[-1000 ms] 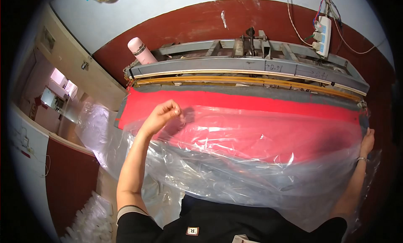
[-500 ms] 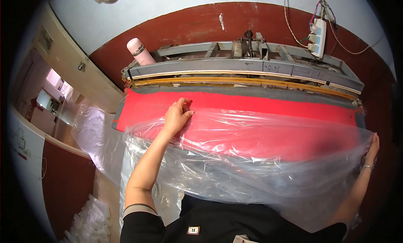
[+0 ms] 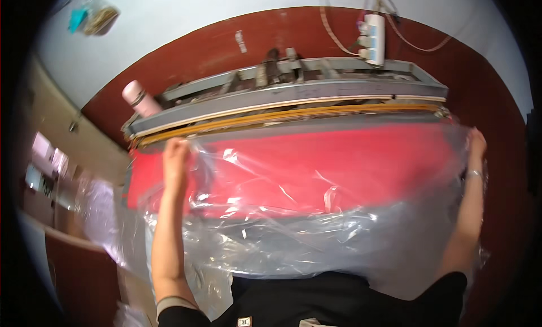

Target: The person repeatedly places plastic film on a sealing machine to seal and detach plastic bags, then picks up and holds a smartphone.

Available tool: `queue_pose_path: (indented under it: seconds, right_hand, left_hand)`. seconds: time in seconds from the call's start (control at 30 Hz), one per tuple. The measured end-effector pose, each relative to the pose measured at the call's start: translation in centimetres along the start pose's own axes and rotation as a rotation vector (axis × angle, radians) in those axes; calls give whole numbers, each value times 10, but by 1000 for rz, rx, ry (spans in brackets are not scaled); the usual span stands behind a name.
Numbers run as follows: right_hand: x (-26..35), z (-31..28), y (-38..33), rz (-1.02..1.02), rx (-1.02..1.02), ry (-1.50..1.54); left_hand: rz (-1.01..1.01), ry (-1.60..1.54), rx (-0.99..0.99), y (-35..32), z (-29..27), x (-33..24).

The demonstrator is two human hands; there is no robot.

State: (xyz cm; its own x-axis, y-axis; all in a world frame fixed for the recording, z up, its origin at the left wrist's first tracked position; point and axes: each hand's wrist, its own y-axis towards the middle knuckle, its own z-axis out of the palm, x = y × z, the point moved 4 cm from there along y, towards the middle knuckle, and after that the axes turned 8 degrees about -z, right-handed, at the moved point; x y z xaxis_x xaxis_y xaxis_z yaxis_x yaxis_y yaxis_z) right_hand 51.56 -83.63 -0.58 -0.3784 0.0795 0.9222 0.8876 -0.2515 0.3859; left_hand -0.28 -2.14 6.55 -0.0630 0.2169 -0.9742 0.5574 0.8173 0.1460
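Observation:
A wide sheet of clear plastic film (image 3: 316, 236) stretches between my two hands, wrinkled and shiny. My left hand (image 3: 176, 151) is closed on its far left part, above the red surface. At the far right, my right hand (image 3: 477, 142) grips the film's right edge, the fingers folded over it. Beneath the film lies a flat red cover (image 3: 148, 172) on the worktable, showing bare at its left end and through the plastic elsewhere. The near part of the film hangs down toward my body.
Behind the red cover runs a long grey metal frame (image 3: 226, 108) with yellow strips (image 3: 293, 113) along its front. A pink bottle (image 3: 141, 99) stands at its left end. A power strip (image 3: 373, 40) hangs on the wall. More plastic film (image 3: 99, 208) trails off to the left, near a door (image 3: 73, 118).
My left hand has moved left and now pinches the film; the film's far edge is drawn further over the red cover. My right hand has moved farther forward. The view has shifted right.

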Motion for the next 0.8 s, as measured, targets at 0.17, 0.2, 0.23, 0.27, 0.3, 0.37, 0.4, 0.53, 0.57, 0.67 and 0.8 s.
queue_pose_path:
  seconds: [0.17, 0.2, 0.23, 0.27, 0.3, 0.37, 0.4, 0.53, 0.57, 0.67, 0.8]
  right_hand:
    - [11, 145, -53, -389, 49, -590]
    - [12, 168, -66, -559, 22, -573]
    - [8, 189, -77, -624, 3, -582]
    - [7, 201, -74, -595, 7, -466]
    - [1, 211, -70, -443, 26, -363]
    - [0, 223, -68, -470, 4, -380]
    - [-2, 225, -65, -402, -4, -350]
    - [-3, 224, -62, -354, -56, -284]
    - [-4, 222, -62, -371, -86, -257]
    - [-9, 214, -57, -403, -163, -292]
    - [-18, 199, -47, -530, -348, -440]
  left_hand:
    - [13, -56, -199, 28, -18, 45]
    - [47, 10, -237, 38, -22, 59]
    - [-2, 82, -299, 51, -28, 76]
    - [86, 74, -263, 65, -30, 85]
    - [98, -1, -280, 78, -35, 95]
    - [108, -82, -291, 101, -41, 113]
    - [109, -138, -281, 112, -43, 119]
    - [50, -175, -257, 135, -41, 131]
    - [41, -201, -283, 136, -40, 132]
    - [142, -90, -314, 129, -37, 120]
    - [-16, -136, -462, 115, -41, 112]
